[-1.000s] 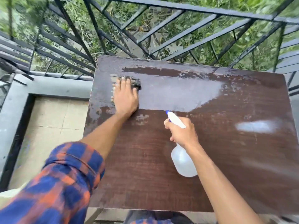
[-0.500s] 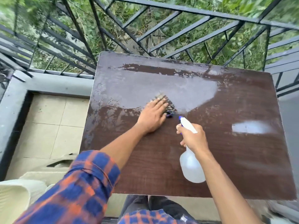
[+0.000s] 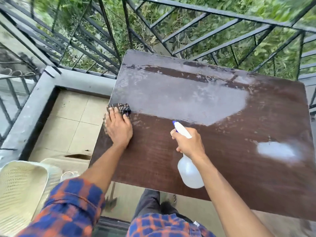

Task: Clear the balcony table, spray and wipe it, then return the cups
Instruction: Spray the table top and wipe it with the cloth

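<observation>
Hands, two: our left hand (image 3: 118, 129) presses one dark cloth (image 3: 122, 107) with straight fingers at the left edge of the brown table (image 3: 239, 177); our right hand (image 3: 189, 144) curls round one spray bottle (image 3: 189, 173) over its middle. We see a wet sheen on the far half, black railing (image 3: 213, 13), tiled floor (image 3: 73, 124) and one pale chair (image 3: 20, 189).

The brown table (image 3: 239, 177) bears a wet sheen and a cloth (image 3: 122, 107) at its left edge.

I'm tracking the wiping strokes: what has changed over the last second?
The left hand swept the cloth from the far-left part of the table to its middle, then back to the left edge. The right hand kept gripping the spray bottle near the middle.
</observation>
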`<state>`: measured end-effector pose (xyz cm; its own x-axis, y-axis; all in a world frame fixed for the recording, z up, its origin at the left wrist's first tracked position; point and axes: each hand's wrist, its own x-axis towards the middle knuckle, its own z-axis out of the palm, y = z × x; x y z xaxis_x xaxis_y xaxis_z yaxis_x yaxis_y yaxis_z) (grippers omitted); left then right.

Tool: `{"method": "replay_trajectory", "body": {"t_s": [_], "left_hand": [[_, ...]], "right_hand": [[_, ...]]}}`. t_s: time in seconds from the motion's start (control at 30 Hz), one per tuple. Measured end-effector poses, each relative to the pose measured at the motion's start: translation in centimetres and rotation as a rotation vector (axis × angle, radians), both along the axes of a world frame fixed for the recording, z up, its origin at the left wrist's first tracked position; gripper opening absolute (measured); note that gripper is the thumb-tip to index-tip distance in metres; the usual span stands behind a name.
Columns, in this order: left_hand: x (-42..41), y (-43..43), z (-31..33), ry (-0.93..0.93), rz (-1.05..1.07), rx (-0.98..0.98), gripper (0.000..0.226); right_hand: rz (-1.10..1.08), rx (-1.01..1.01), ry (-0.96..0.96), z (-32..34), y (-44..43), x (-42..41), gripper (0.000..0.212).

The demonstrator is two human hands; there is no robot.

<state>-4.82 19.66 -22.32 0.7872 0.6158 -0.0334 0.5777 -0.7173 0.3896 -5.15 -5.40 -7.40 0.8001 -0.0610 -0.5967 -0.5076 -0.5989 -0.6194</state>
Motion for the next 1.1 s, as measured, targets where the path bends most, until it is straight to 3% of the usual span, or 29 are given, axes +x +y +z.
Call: {"method": "replay_trajectory", "body": {"t_s": [0.1, 0.33, 0.53, 0.7, 0.83, 1.1], "left_hand": [[-1.4, -5.6, 0.3, -0.02, -0.037, -0.014, 0.057], [-5.1, -21.2, 0.8, -0.029, -0.761, -0.03, 0.057], [-7.0, -18.6, 0.5, -0.079, -1.113, -0.009, 0.052], [-11.0, -7.6, 0.4, -0.147, -0.762, 0.041, 0.046], [-16.0, -0.7, 0.2, -0.057, -0.348, 0.036, 0.052], [-18.9, -0.7, -0.3, -0.053, 0.104, -0.015, 0.05]], "right_hand": [[-0.026, -0.011, -0.005, 0.0, -1.7, -1.0, 0.016], [-0.161, -0.072, -0.04, -0.3, -8.2, -4.2, 0.019], [-0.166, -0.127, -0.013, -1.3, -11.2, -7.3, 0.021], [-0.093, -0.04, 0.028, -2.0, -9.4, -9.7, 0.017], [0.025, 0.0, 0.054, -2.2, -7.1, -10.8, 0.017], [0.194, 0.007, 0.019, -1.9, -5.3, -12.0, 0.022]]}}
